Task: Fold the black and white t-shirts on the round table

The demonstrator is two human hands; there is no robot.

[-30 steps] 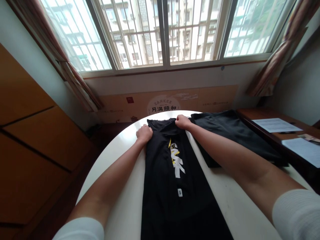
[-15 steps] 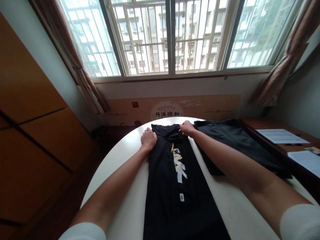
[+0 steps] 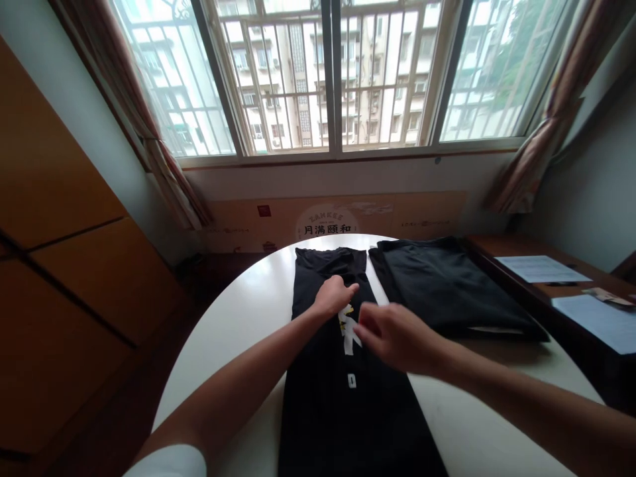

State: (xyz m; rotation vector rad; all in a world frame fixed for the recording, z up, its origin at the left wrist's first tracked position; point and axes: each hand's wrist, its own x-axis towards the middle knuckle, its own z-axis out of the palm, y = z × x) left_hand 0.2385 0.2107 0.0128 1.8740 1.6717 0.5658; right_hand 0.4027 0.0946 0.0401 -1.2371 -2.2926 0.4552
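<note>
The left hand (image 3: 332, 296) lies on the shirt (image 3: 322, 397), fingers pressed together – seemingly to pin it flat; the right hand (image 3: 395, 338), fingers loosely curled, pinches nothing; a black garment (image 3: 437, 285) lies just beside the shirt.

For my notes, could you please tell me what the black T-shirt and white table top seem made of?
The black T-shirt looks like matte knit fabric, softly creased. The white table top looks like glossy laminate or paint, shining with window light.
</note>
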